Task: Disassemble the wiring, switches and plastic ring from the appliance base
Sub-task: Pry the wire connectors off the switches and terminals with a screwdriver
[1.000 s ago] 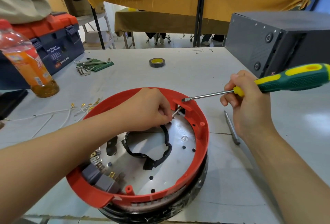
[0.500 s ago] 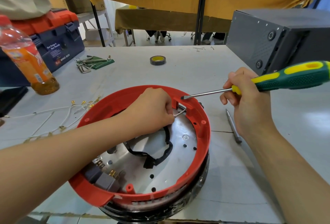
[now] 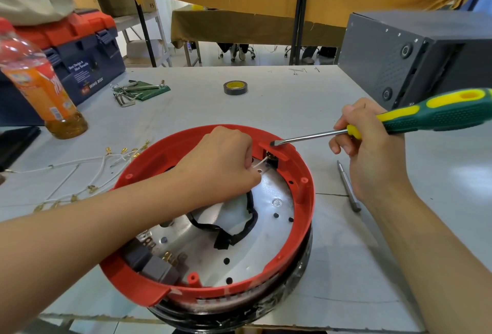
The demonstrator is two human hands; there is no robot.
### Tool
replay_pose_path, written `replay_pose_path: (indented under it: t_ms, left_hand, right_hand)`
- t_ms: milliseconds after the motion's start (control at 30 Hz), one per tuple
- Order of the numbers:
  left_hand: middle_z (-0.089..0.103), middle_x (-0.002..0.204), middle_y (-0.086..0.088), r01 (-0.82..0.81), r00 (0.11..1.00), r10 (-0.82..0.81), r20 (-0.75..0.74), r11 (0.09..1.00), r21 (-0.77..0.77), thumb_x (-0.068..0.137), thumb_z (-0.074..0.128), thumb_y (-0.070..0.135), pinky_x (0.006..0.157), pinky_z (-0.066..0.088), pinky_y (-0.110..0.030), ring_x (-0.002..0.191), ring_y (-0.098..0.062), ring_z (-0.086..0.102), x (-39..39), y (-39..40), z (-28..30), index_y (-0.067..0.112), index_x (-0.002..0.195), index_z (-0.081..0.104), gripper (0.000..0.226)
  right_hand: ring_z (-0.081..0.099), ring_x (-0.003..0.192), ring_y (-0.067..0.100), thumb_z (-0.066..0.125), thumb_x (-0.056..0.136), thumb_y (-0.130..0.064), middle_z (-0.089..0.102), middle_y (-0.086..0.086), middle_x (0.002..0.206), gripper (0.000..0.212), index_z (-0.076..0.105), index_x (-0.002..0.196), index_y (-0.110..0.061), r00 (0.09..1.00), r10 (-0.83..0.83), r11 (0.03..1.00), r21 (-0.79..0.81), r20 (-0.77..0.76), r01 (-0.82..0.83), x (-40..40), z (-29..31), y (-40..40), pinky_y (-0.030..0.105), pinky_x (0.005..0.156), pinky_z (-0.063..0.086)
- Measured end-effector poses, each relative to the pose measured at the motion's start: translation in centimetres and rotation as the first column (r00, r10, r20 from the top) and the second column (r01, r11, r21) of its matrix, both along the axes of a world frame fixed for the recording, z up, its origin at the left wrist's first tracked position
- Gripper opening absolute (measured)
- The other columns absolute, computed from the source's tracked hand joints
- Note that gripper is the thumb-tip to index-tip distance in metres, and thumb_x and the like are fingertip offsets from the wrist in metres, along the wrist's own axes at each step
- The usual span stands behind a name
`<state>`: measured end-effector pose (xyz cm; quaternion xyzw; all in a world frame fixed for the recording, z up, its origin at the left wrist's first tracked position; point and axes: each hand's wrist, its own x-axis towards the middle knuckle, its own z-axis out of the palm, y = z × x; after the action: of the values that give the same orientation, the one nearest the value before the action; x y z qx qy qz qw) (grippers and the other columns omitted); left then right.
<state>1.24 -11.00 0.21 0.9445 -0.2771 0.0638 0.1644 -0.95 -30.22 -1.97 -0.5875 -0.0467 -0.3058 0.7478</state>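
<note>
left hand point(image 3: 223, 163) fingertips hidden, grip unclear | screwdriver point(image 3: 415, 116) handle end cut off | toolbox point(image 3: 80, 51) label kinda unreadable

Appliance base point(image 3: 300, 251) at table point(image 3: 266, 110) front; loose wires point(image 3: 80, 174) left, tape roll point(image 3: 235, 87) behind.

Light: bright, even daylight, strongest from the open area beyond the table point(image 3: 279, 104) | Shadows: soft and faint | Glare: mild sheen on the metal plate point(image 3: 269, 230) | Focus: sharp centre | Edges: wide-angle bending; forearms stretched, slightly soft.
</note>
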Motion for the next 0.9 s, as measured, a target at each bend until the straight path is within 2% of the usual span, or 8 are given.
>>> replay_pose_path:
  t_ms: [167,300,400,600,767,900]
  left_hand:
    - [0.052,0.059,0.01,0.023,0.999,-0.023,-0.042,1.0,-0.004,0.073,0.066,0.02,0.053,0.039,-0.017,0.06,-0.005,0.051,0.0,0.2,0.3,0.018,0.063,0.055,0.016]
    - [0.055,0.059,0.008,0.06,0.994,-0.06,-0.093,0.998,-0.005,0.074,0.066,0.017,0.061,0.042,-0.02,0.061,-0.006,0.054,-0.1,0.2,0.1,0.014,0.067,0.059,0.01]
    - [0.054,0.062,0.008,0.06,0.995,-0.057,-0.083,0.998,0.033,0.075,0.066,0.018,0.056,0.039,-0.023,0.063,-0.007,0.051,0.3,0.5,0.2,0.014,0.069,0.058,0.011]
    - [0.056,0.069,0.007,0.063,0.995,-0.052,-0.09,0.99,0.13,0.078,0.062,0.017,0.066,0.047,-0.033,0.069,-0.01,0.053,0.7,1.5,0.3,0.015,0.074,0.06,0.005]
    - [0.057,0.068,0.008,0.085,0.987,-0.063,-0.147,0.986,0.146,0.077,0.063,0.017,0.059,0.041,-0.022,0.064,-0.006,0.051,0.4,1.7,1.0,0.018,0.072,0.059,0.006]
    - [0.058,0.07,0.008,0.09,0.975,-0.049,-0.215,0.979,0.183,0.078,0.063,0.018,0.059,0.041,-0.023,0.064,-0.006,0.051,0.4,1.6,1.4,0.019,0.069,0.058,0.01]
  right_hand:
    - [0.031,0.04,0.009,0.051,0.08,-0.014,0.047,-0.008,0.051,0.026,0.039,0.056,-0.01,1.0,0.002,1.0,-0.007,0.002,-0.002,0.0,0.0,0.0,0.022,0.047,0.035]
    - [0.033,0.041,0.009,0.05,0.08,-0.014,0.045,-0.007,0.05,0.027,0.039,0.057,-0.01,1.0,-0.008,0.998,-0.061,0.0,0.008,-0.1,0.0,0.2,0.023,0.047,0.035]
    - [0.034,0.042,0.009,0.05,0.081,-0.014,0.043,-0.007,0.049,0.027,0.037,0.058,-0.006,1.0,-0.018,0.994,-0.107,-0.01,0.017,-0.2,-0.1,0.3,0.023,0.047,0.034]
    - [0.034,0.042,0.009,0.05,0.081,-0.014,0.043,-0.006,0.05,0.027,0.039,0.057,-0.009,1.0,-0.012,0.996,-0.089,-0.014,0.01,-0.1,-0.1,0.2,0.023,0.048,0.034]
    - [0.034,0.042,0.009,0.051,0.08,-0.016,0.042,-0.004,0.05,0.027,0.04,0.056,-0.013,1.0,-0.022,0.994,-0.11,-0.021,0.019,-0.2,-0.1,0.2,0.025,0.048,0.035]
    - [0.034,0.043,0.01,0.051,0.08,-0.016,0.042,-0.004,0.05,0.027,0.04,0.056,-0.013,1.0,-0.02,0.993,-0.116,-0.022,0.017,-0.2,0.0,0.3,0.023,0.048,0.035]
